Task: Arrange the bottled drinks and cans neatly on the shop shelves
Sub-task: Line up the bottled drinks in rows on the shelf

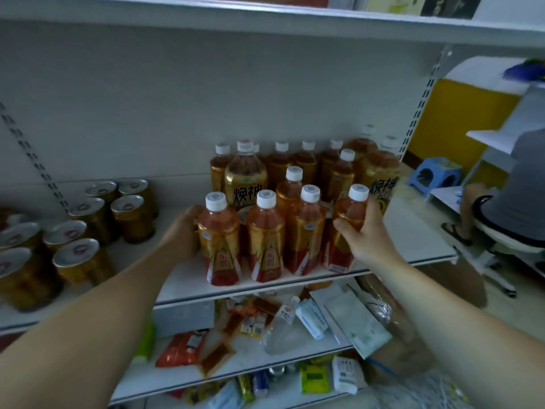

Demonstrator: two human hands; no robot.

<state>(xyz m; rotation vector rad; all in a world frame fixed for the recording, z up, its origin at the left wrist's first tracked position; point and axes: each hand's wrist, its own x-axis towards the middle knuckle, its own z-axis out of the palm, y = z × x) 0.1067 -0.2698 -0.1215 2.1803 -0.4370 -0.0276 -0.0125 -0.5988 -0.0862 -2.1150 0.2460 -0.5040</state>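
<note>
Several amber drink bottles with white caps stand on the white shelf. A front row of them lines its edge. My left hand presses against the side of the leftmost front bottle. My right hand grips the rightmost front bottle, thumb across its front. Two middle front bottles stand between them. Behind are more small bottles and two larger ones with black lettering. Several gold cans stand in rows at the left of the shelf.
A lower shelf holds loose packets, sachets and a lying clear bottle. Below that are more small packs. At the right sits a person on a white chair, beside a blue stool. Another shelf runs overhead.
</note>
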